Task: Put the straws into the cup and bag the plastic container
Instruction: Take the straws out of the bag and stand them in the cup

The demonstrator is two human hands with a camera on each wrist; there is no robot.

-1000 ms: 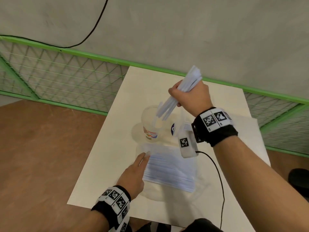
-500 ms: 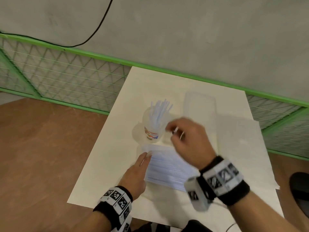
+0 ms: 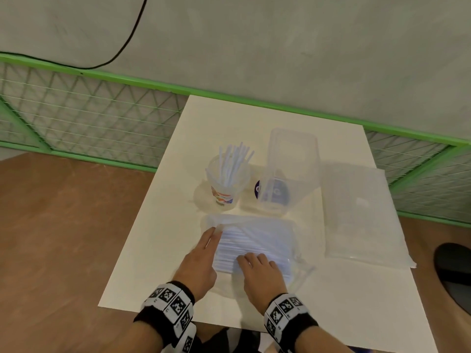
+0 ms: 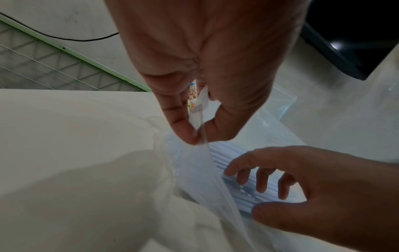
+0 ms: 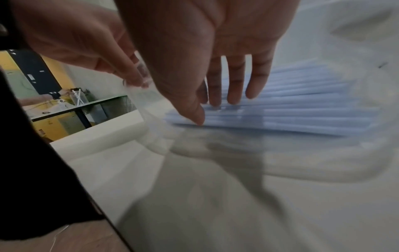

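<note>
Both forearms reach forward side by side, each wrist wrapped in a black band with printed markers. The left hand [image 3: 197,261] pinches thin clear film between thumb and forefinger. The right hand [image 3: 260,272] lies palm down, fingers [image 5: 234,81] straight and slightly spread.

Under the right hand [image 3: 261,272] the straws [image 3: 254,247] lie pale blue-white inside a clear wrapper [image 3: 288,225], and beyond the left hand [image 3: 196,263] more white straws stand in a see-through cup [image 3: 227,183] with a band of red, blue and orange print. Both wrists wear black bands with black-and-white square markers, over a cream bench [image 3: 158,250]. Past the fingers runs a bright green rail with grey mesh, a grey wall crossed by a black cable, and a brown floor.
</note>
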